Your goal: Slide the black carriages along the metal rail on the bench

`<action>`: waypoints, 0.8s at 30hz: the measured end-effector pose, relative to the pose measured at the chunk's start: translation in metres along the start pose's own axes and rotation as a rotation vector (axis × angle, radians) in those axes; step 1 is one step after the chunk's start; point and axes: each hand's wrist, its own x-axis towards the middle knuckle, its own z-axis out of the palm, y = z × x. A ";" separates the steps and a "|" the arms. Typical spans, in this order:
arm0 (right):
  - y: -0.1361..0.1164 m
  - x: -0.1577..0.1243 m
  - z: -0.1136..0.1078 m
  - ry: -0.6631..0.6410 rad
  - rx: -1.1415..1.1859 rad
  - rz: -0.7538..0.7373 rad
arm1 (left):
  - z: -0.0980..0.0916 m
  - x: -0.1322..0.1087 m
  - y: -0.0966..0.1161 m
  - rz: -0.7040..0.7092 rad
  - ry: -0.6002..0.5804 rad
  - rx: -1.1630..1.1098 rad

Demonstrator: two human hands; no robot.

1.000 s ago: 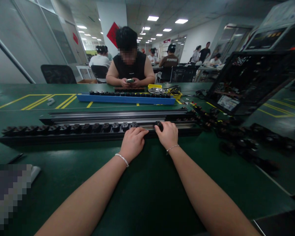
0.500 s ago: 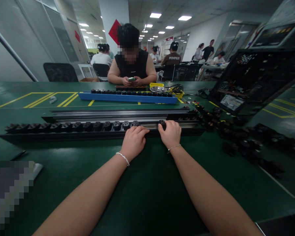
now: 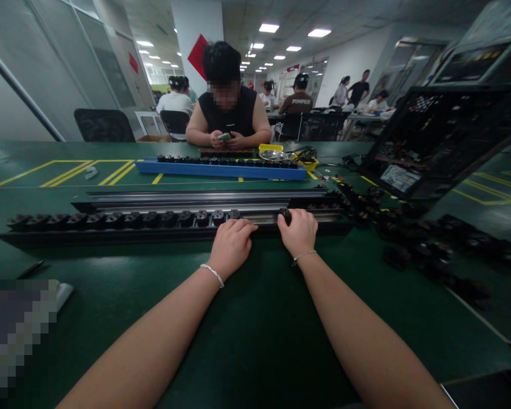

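Note:
A long black rail lies across the green table with a row of round black socket modules seated in its left part. My left hand grips the rail beside the last module of the row, fingers bent over its top. Between the thumb and fingers of my right hand is one black socket module, held at the rail's channel some way right of the row. The fingers partly cover this module. A bare stretch of channel shows between my hands.
Behind the rail lie silver-and-black rails and a blue rail carrying black modules. Loose black modules are heaped on the right, near a tilted black bin. Across the table sits a person holding a phone.
My right hand has slid slightly right along the rail with the socket module. My left hand has stayed in place.

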 end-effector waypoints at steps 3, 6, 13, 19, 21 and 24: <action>0.001 0.000 0.000 0.013 0.011 0.003 | 0.000 0.000 0.000 0.000 -0.007 -0.005; 0.002 0.000 0.000 0.017 0.013 0.006 | 0.000 0.000 0.000 -0.001 -0.006 -0.006; 0.002 0.001 -0.001 0.009 0.013 0.029 | 0.000 0.000 0.001 -0.009 -0.008 -0.002; 0.004 0.002 -0.004 -0.024 -0.005 0.019 | -0.001 0.000 0.000 -0.011 -0.015 -0.004; 0.004 0.003 -0.006 -0.040 -0.011 0.012 | -0.001 0.000 0.000 -0.014 -0.018 -0.002; 0.004 0.003 -0.009 -0.061 -0.024 0.010 | -0.002 0.000 0.001 -0.012 -0.020 -0.003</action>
